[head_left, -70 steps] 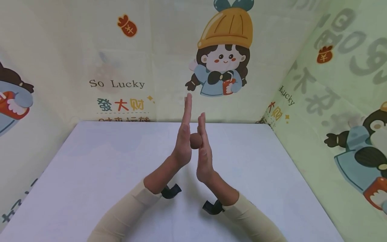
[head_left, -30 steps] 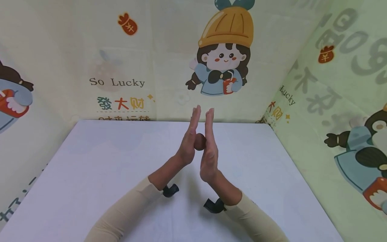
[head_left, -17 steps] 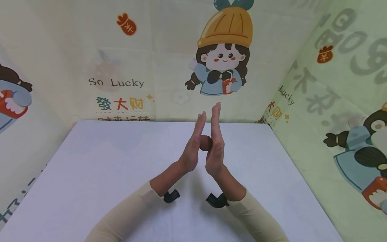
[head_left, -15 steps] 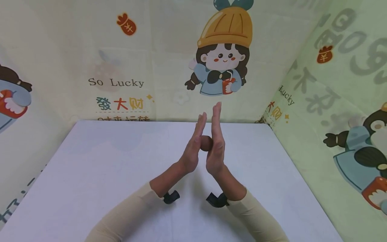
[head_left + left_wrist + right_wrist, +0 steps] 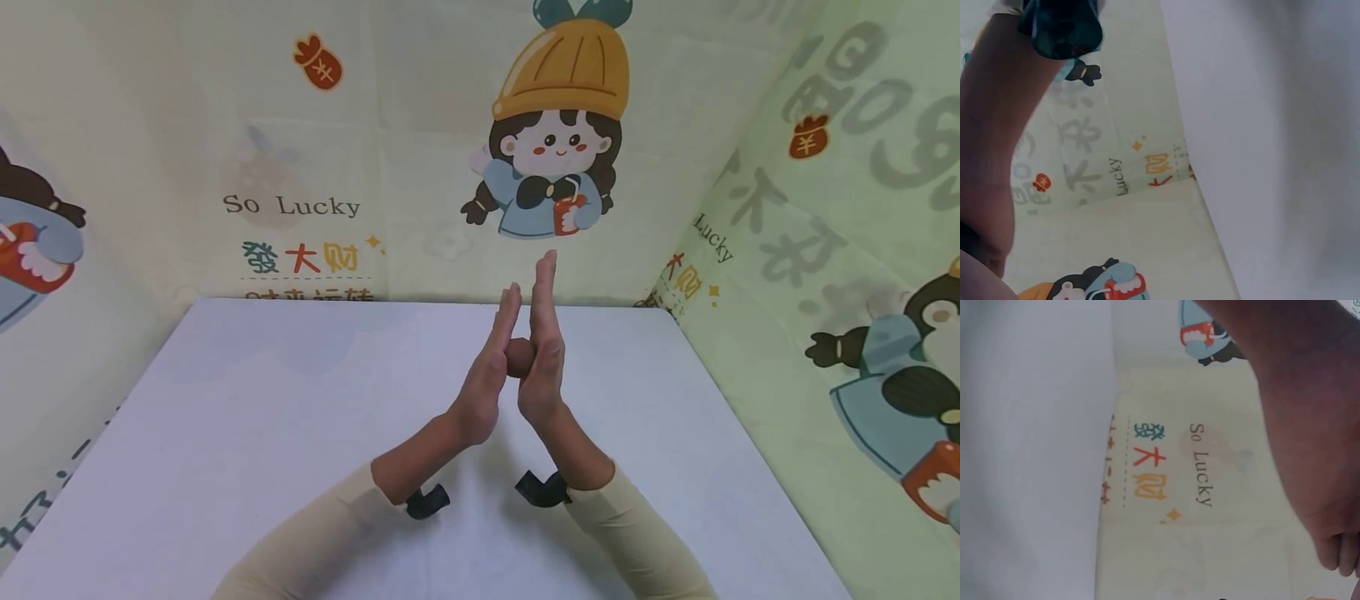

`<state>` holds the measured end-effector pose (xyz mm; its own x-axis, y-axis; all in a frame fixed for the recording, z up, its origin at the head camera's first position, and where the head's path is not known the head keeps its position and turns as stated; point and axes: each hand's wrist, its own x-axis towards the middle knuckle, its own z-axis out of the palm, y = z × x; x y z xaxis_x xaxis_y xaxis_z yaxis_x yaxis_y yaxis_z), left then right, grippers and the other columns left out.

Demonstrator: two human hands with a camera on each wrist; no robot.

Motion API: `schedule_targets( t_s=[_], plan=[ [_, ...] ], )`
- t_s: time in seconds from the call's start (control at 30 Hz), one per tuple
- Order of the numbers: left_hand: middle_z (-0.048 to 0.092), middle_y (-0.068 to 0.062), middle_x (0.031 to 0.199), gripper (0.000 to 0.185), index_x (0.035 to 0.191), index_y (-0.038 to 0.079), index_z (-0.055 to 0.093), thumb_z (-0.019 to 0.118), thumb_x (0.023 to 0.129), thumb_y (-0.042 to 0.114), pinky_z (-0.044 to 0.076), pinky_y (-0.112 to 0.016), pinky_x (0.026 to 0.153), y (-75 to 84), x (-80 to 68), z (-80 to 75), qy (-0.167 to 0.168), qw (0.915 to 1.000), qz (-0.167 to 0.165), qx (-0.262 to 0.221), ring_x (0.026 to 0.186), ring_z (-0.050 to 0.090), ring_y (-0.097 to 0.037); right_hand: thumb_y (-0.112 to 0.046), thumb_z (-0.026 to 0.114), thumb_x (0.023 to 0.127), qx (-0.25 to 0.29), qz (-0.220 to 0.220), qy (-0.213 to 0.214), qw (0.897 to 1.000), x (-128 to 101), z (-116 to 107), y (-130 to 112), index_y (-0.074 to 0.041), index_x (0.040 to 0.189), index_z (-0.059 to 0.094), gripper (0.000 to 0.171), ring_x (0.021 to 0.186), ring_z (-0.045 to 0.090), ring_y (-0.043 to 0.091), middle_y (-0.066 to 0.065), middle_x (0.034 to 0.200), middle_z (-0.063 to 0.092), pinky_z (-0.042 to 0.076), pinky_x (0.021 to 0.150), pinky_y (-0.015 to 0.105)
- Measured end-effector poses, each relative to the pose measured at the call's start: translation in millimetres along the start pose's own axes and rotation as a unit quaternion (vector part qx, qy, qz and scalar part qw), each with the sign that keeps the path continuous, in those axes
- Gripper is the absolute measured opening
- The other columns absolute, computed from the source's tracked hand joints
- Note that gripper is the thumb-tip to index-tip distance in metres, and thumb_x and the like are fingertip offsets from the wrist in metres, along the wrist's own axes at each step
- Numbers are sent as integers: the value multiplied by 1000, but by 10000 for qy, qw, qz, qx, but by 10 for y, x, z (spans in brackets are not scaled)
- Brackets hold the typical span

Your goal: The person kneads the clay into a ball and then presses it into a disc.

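In the head view a small, smooth brown ball (image 5: 520, 357) sits between two flat palms, raised over the white table. My left hand (image 5: 478, 398) presses it from the left and my right hand (image 5: 545, 367) from the right. Fingers on both hands are straight and point up and away, the right fingertips reaching higher in the picture than the left. The right hand's forearm (image 5: 997, 100) crosses the left side of the left wrist view. The hands hide part of the ball's sides.
The white tabletop (image 5: 262, 417) spreads beneath both forearms. Pale cloth walls (image 5: 420, 150) printed with cartoon girls and lettering stand behind it and at both sides. A black curved wrist mount (image 5: 428, 502) juts inward from the left wrist, another mount (image 5: 543, 489) from the right.
The left hand has slid back toward the body while the right hand has moved forward, reversing which reaches farther. Both hands and the ball have shifted right; the ball stays between the palms.
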<state>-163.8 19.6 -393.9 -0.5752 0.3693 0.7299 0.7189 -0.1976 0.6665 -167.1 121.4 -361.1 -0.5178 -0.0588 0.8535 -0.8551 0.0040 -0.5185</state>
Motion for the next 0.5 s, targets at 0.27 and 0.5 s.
schedule_targets(
  t_s=[0.27,0.5],
  plan=[
    [-2,-4,177,83,168,2,2,14,110,60,-4,-53,126,114,16,49,60,9998,165,53,161,-8,-26,-68,23,107,254,164,-5,9995,-32,-21,79,6,165,5,95,161,-4,28,12,176,-1,2,127,51],
    [-2,-8,177,85,168,2,1,13,109,63,-5,-54,125,204,56,52,192,9993,295,114,161,-8,-26,-68,23,107,391,118,-87,9991,-56,0,112,7,164,4,96,161,-2,30,17,175,-2,4,127,52]
  ],
)
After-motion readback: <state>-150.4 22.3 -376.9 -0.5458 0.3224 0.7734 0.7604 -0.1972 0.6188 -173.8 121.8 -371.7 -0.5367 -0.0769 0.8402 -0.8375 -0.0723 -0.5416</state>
